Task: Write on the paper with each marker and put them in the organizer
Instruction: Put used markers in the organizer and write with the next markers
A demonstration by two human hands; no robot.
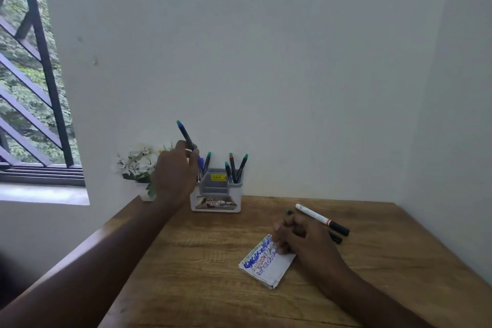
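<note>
My left hand (pixel 173 176) holds a dark marker with a blue-green end (pixel 183 133) upright, just left of the grey and white organizer (pixel 217 194) at the back of the table. Several markers (pixel 234 168) stand in the organizer's side slots. The folded paper (pixel 263 263), covered in blue and red scribbles, lies on the wooden table. My right hand (pixel 300 237) rests at the paper's far corner, fingers curled round a dark marker with a green end (pixel 288 212). A white marker with a black cap (pixel 322 219) lies just behind that hand.
A white flower arrangement (pixel 138 162) stands left of the organizer, against the wall. White walls close the table (pixel 186 274) at the back and right. A barred window (pixel 29 82) is at the far left.
</note>
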